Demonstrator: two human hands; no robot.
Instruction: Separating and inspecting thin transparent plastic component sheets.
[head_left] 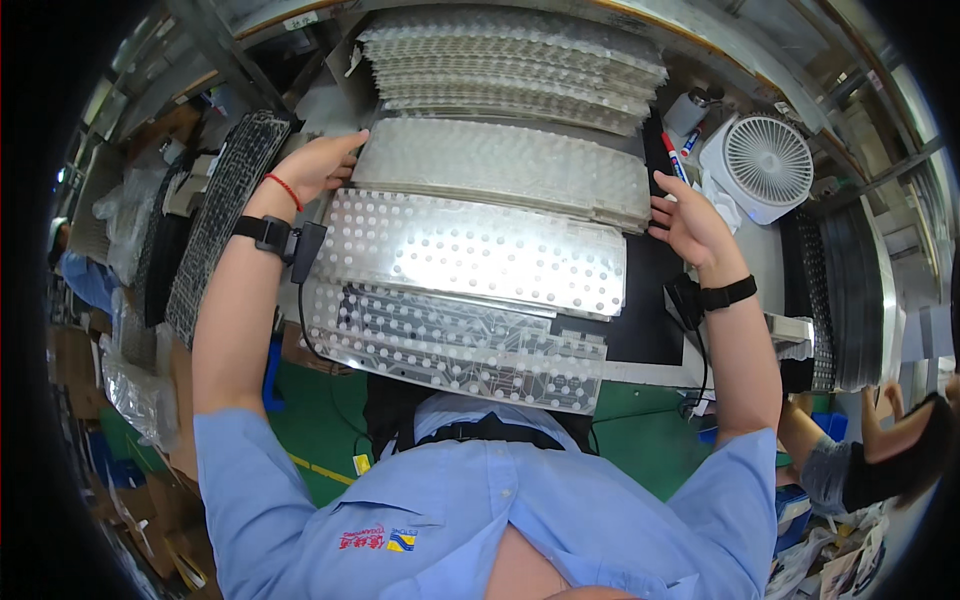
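My left hand (322, 165) is at the left end of a stack of frosted translucent sheets (500, 165), its fingers stretched out along the edge. At the stack's right end is my right hand (692, 222), fingers spread, thumb on the far side. The fingertips look to be at or against the ends; firm contact is hard to tell. Nearer to me lie shiny silvery sheets with rows of pale round dots (480, 250). Closest of all, clear keyboard membrane sheets (460, 350) with printed circuit lines reach over the table's front edge.
A tall pile of similar sheets (510, 70) stands behind. Back right are a white fan (765, 165), red and blue markers (680, 150) and a metal bottle (690, 108). Black keyboard-like panels (228, 215) lean at left. Another person (880, 450) is at the far right.
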